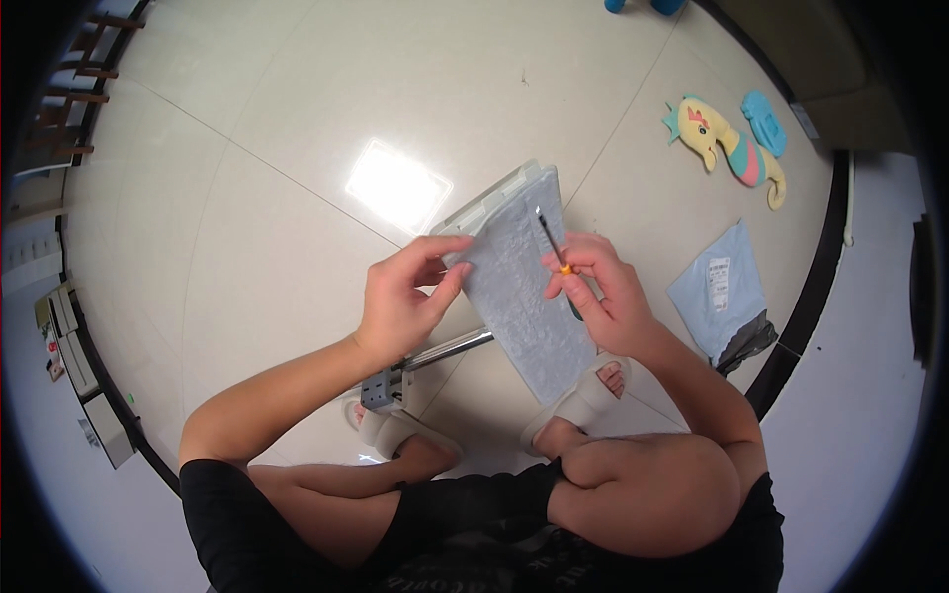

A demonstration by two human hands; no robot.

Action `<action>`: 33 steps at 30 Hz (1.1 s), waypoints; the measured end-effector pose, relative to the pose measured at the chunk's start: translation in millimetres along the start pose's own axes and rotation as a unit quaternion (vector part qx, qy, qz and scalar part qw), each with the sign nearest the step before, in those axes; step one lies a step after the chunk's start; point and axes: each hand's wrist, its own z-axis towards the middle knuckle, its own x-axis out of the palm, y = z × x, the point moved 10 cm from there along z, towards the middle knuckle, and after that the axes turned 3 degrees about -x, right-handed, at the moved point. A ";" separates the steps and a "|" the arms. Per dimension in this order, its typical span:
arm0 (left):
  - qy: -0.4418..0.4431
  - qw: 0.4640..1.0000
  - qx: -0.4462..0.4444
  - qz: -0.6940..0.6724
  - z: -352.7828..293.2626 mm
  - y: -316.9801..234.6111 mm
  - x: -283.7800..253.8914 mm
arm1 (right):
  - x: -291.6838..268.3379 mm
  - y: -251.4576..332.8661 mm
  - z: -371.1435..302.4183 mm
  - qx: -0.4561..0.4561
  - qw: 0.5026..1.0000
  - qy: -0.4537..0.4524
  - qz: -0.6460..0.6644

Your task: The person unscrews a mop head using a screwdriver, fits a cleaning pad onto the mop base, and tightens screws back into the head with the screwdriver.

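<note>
In my right hand (pixel 603 287) is a screwdriver (pixel 552 237), its metal shaft pointing up and away over the pad; yellow-orange shows at the handle's front, and my fingers hide most of the rest. A grey-blue cloth pad (pixel 534 296) covers one face of a flat, tilted plate with a ribbed white back (pixel 489 203), like a flat mop head. My left hand (pixel 410 292) pinches the pad's left edge between thumb and fingers. Behind the pad's lower part runs a metal pole (pixel 450 349), ending at a grey plastic block (pixel 381 390) near my left foot.
On the tiled floor at the right lie a stuffed seahorse toy (pixel 741 153), a light blue plastic item (pixel 764 124) and a blue-grey mailing bag (pixel 717 282) with a label. My slippered feet (pixel 583 400) flank the pole. Wooden chairs (pixel 89 69) stand far left.
</note>
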 end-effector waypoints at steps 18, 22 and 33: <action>0.013 0.995 0.083 0.046 -9.7 -39.7 10.7 | 3.3 37.8 30.1 -0.120 0.993 0.020 0.003; -0.001 0.996 -0.074 -0.055 -5.8 -16.9 5.7 | 1.5 43.2 31.2 -0.128 0.992 0.009 -0.004; -0.002 0.977 -0.156 -0.143 -5.1 13.6 5.4 | -20.8 60.1 23.9 -0.050 0.972 0.065 -0.220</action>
